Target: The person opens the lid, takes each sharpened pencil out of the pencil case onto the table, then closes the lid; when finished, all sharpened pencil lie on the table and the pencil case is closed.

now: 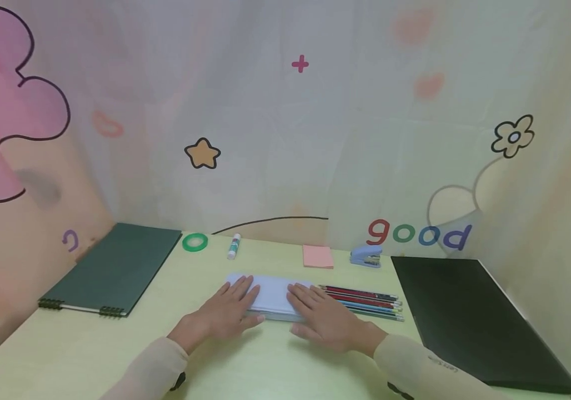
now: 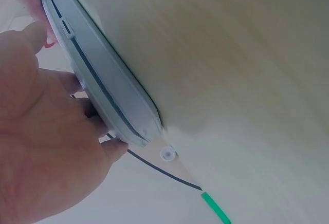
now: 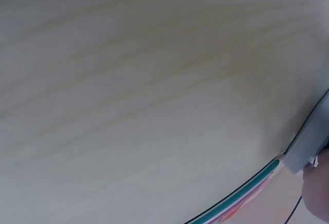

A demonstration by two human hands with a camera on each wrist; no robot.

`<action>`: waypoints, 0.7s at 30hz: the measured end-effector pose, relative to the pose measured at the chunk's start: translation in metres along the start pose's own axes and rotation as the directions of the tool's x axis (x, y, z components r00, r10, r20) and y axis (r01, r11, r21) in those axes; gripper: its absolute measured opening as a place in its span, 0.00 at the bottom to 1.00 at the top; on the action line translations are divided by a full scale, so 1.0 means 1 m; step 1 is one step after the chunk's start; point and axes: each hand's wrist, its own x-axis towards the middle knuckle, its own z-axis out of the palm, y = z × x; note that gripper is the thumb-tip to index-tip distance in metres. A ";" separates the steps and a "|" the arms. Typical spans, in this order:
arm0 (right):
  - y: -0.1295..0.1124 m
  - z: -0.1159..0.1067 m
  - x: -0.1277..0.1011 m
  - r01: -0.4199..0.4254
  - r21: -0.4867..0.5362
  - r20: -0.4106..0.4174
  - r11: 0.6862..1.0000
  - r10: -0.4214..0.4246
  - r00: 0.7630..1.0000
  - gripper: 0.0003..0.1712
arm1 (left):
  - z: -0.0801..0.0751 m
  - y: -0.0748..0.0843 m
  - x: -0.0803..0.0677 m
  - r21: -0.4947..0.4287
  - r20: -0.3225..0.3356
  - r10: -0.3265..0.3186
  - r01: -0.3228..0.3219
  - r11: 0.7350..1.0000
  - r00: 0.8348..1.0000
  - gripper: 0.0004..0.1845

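Note:
A pale blue, closed case (image 1: 276, 297) lies flat in the middle of the table; it looks like a pencil case. My left hand (image 1: 228, 312) rests on its left part with the fingers stretched out, and my right hand (image 1: 326, 320) does the same on the right part. Seen from the left wrist, the side of the case (image 2: 105, 64) shows a dark seam and a small clasp. In the right wrist view only a corner of the case (image 3: 308, 142) and a fingertip appear. Right beside the case lie several pencils (image 1: 365, 303), partly behind my right hand.
A dark green spiral-bound pad (image 1: 115, 266) lies at left, a black flat folder or board (image 1: 470, 316) at right. Along the back are green tape (image 1: 195, 242), a glue stick (image 1: 234, 246), pink sticky notes (image 1: 317, 256) and a blue stapler (image 1: 366, 256). A printed curtain (image 1: 265, 111) hangs behind.

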 end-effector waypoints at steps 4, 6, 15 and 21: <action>-0.003 0.002 -0.002 -0.003 0.010 0.005 1.000 0.003 1.000 0.43 | -0.001 0.003 -0.002 -0.008 0.026 -0.012 0.013 1.000 1.000 0.41; -0.004 0.003 -0.004 -0.003 0.018 0.004 1.000 0.003 1.000 0.43 | -0.002 0.005 -0.003 -0.015 0.033 -0.020 0.020 1.000 0.999 0.41; -0.003 -0.003 -0.002 -0.011 0.033 0.008 0.999 0.010 1.000 0.41 | 0.002 0.004 -0.001 0.055 -0.015 0.009 -0.008 0.998 1.000 0.41; -0.003 -0.012 0.003 -0.035 0.083 -0.151 0.996 0.047 0.987 0.37 | -0.005 -0.010 0.013 0.240 -0.249 0.086 -0.024 0.971 0.965 0.31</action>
